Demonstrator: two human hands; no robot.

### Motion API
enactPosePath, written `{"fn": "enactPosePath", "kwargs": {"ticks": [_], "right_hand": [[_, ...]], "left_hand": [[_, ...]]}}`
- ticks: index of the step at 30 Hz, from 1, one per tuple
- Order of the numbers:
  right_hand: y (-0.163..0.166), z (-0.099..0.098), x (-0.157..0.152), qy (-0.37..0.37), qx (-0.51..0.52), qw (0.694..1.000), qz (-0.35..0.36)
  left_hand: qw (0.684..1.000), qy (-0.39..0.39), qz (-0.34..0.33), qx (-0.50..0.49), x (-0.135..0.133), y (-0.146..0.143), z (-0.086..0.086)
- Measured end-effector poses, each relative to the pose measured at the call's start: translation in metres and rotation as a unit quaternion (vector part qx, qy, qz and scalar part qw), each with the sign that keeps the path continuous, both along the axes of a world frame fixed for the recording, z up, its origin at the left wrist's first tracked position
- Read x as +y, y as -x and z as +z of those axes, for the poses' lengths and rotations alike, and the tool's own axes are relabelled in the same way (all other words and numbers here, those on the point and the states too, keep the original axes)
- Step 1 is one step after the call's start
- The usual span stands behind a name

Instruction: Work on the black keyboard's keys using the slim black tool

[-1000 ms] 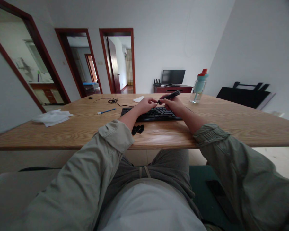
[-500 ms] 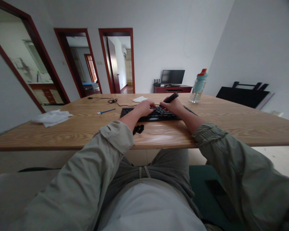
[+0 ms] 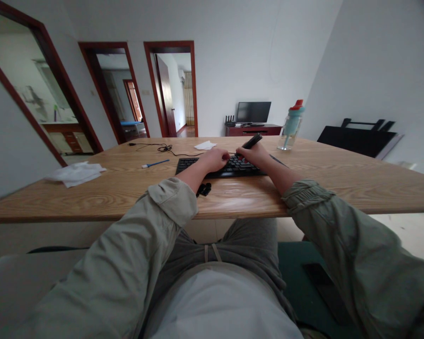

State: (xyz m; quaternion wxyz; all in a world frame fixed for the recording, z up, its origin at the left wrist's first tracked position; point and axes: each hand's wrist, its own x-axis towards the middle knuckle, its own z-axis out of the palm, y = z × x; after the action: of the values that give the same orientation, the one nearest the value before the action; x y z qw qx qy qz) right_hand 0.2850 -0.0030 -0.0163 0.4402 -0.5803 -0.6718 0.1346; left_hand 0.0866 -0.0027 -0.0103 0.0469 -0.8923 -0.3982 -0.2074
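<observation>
On the wooden table (image 3: pixel 304 183) our black keyboard (image 3: pixel 233 165) lies mid-far, and both hands have dropped onto it since a second ago, the left hand (image 3: pixel 217 159) curled (holding what, we cannot tell), the right hand (image 3: pixel 256 153) clamped on the dark tool (image 3: pixel 251 141).

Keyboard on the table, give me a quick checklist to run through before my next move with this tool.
1. Right hand grips the black tool: ok, the handle sticks up out of the fist.
2. Tool tip placed on a key: cannot tell, the hand hides it.
3. Left hand steadies the keyboard: ok, it rests on the keys.
4. Keyboard flat on the table: ok.
5. Loose black pieces clear of the table edge: ok, they lie between keyboard and edge, beside the left forearm.
6. Water bottle upright and apart from the hands: ok.
</observation>
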Motion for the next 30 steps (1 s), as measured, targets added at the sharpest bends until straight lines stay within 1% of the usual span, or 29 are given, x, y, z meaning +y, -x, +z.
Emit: {"fn": "enactPosePath", "kwargs": {"ticks": [5, 12, 19, 22, 25, 30], "right_hand": [[0.002, 0.003, 0.001, 0.031, 0.042, 0.999, -0.016], [-0.001, 0.005, 0.008, 0.036, 0.037, 0.999, -0.011], [-0.002, 0.001, 0.01, 0.015, 0.015, 1.0, 0.008], [-0.002, -0.001, 0.014, -0.003, 0.009, 1.0, 0.025], [-0.002, -0.002, 0.018, -0.005, -0.007, 1.0, 0.023], [-0.002, 0.0, 0.012, -0.017, -0.033, 0.999, 0.025]], "left_hand": [[1.0, 0.005, -0.004, -0.003, 0.0, -0.001, 0.0], [1.0, 0.001, -0.019, -0.001, 0.005, -0.001, -0.003], [1.0, 0.004, -0.029, 0.009, 0.01, 0.001, -0.005], [0.999, 0.008, -0.024, 0.024, 0.01, 0.001, -0.004], [0.999, 0.011, -0.02, 0.039, 0.01, 0.001, -0.004], [0.999, 0.02, -0.023, 0.037, 0.011, 0.0, -0.004]]}}
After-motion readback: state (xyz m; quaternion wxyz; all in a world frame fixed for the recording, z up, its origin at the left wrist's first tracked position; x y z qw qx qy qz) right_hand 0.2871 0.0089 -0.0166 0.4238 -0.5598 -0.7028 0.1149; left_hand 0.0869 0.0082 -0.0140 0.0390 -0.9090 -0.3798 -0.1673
